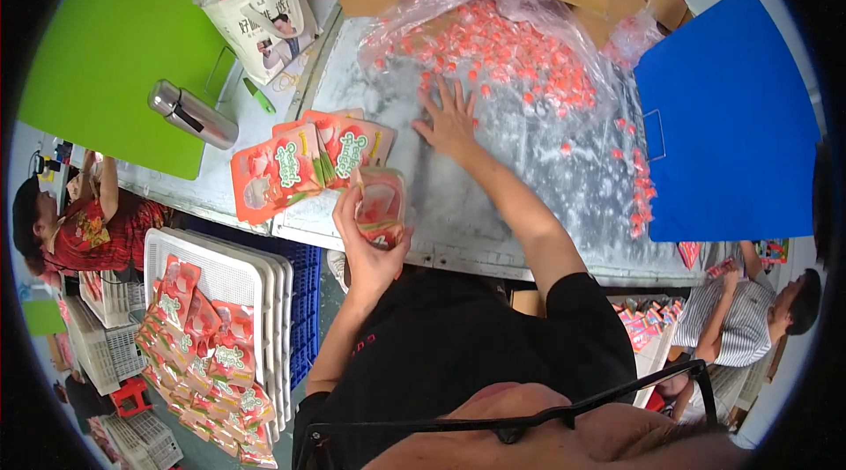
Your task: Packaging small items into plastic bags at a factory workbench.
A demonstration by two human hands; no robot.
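My left hand (366, 245) grips a red and cream printed pouch (382, 192) near the table's front edge. Beside it on the left lie several flat pouches (280, 169) of the same kind, overlapping one another. Reaching forward, my right hand (452, 125) has its fingers spread over the grey tabletop. Its fingertips come close to the loose, small red wrapped pieces (493, 43), which spill from a clear plastic bag (577, 21) at the back. One red piece shows beside the fingers; whether the hand touches it I cannot tell.
A steel flask (192, 115), a green-handled cutter (259, 96) and a white bag (262, 22) stand or lie on the left. Green (123, 56) and blue (731, 126) panels flank the table. Stacked white trays (273, 294) hold filled pouches. People work at both sides.
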